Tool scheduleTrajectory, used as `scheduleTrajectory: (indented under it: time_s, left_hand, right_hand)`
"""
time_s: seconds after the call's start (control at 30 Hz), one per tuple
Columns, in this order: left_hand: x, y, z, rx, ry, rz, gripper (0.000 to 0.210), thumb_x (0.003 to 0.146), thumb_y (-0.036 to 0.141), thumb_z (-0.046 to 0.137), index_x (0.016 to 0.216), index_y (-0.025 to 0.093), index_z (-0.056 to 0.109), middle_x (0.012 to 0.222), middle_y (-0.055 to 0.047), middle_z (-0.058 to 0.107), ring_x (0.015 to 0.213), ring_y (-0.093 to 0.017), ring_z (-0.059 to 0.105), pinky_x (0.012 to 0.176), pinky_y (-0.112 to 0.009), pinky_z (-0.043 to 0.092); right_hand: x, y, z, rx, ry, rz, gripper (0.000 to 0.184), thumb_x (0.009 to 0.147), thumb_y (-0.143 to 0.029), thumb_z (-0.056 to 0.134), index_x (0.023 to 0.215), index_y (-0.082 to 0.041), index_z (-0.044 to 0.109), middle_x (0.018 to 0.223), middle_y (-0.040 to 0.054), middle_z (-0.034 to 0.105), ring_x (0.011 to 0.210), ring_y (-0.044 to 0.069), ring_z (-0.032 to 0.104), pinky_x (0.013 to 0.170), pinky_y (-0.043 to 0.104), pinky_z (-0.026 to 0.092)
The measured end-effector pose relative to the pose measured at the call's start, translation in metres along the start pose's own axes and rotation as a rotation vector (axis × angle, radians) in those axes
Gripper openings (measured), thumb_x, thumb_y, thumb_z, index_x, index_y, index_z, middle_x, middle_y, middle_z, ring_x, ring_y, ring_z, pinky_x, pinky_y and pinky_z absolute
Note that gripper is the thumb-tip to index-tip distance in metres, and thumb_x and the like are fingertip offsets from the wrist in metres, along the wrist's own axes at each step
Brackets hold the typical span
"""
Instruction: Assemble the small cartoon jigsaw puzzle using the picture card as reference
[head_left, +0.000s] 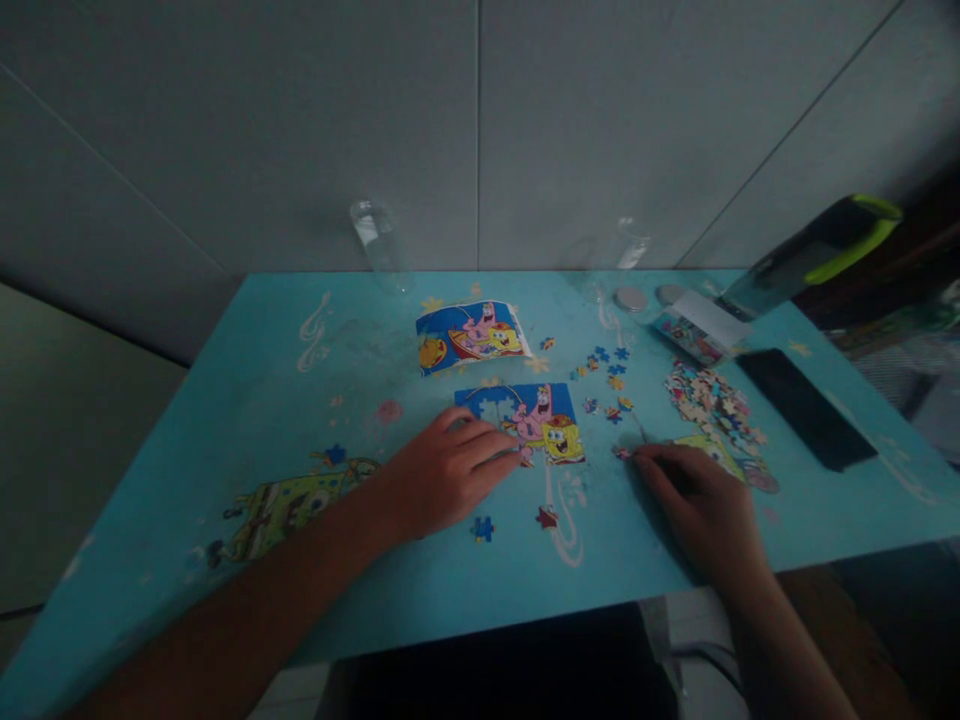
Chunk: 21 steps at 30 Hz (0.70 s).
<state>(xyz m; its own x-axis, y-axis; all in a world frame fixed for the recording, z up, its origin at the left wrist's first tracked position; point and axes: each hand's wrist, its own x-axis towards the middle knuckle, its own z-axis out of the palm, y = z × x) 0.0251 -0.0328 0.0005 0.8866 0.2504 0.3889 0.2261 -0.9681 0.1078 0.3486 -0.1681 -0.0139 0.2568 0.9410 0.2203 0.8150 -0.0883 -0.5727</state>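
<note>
A partly assembled jigsaw puzzle (553, 405), with a yellow sponge character and a pink starfish, lies at the middle of the table. A gap shows in its blue upper left part. My left hand (461, 465) rests over its lower left, fingers loosely bent and slightly apart, hiding that corner. To the right, my right hand (697, 500) is closed, thumb and forefinger pinched at a small puzzle piece (622, 453) on the table. Behind the puzzle is a reference picture (476, 336) of the same scene. A blue piece (484, 529) and a dark red piece (547, 517) lie in front.
Loose pieces (615, 368) lie right of the puzzle, and a heap of pieces (716, 405) farther right. Nearby are a black phone-like slab (806, 408), a small packet (697, 328), round lids (631, 299) and a dark bottle (810, 255). Clear containers (381, 245) stand along the wall.
</note>
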Motion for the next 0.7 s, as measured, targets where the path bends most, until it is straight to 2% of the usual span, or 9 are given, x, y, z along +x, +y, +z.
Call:
scheduleTrajectory:
  time_s: [0.43, 0.7]
  left_hand:
    - [-0.0017, -0.0019, -0.0030, 0.031, 0.019, -0.013, 0.026, 0.102, 0.014, 0.051, 0.123, 0.019, 0.065, 0.121, -0.006, 0.071, 0.108, -0.020, 0.064, 0.097, -0.042, 0.044]
    - [-0.0034, -0.0030, -0.0069, -0.073, 0.104, -0.057, 0.040, 0.100, 0.011, 0.050, 0.138, 0.018, 0.055, 0.124, -0.009, 0.069, 0.106, -0.021, 0.064, 0.092, -0.040, 0.046]
  right_hand:
    - [0.0018, -0.0009, 0.0001, -0.014, 0.011, -0.043, 0.019, 0.095, -0.042, 0.065, 0.102, -0.027, 0.075, 0.102, 0.0037, 0.075, 0.090, 0.024, 0.071, 0.084, 0.041, 0.054]
    - [0.0024, -0.0018, 0.0014, -0.034, 0.015, -0.062, 0.021, 0.096, -0.042, 0.064, 0.104, -0.026, 0.075, 0.102, 0.0048, 0.075, 0.090, 0.024, 0.070, 0.085, 0.042, 0.054]
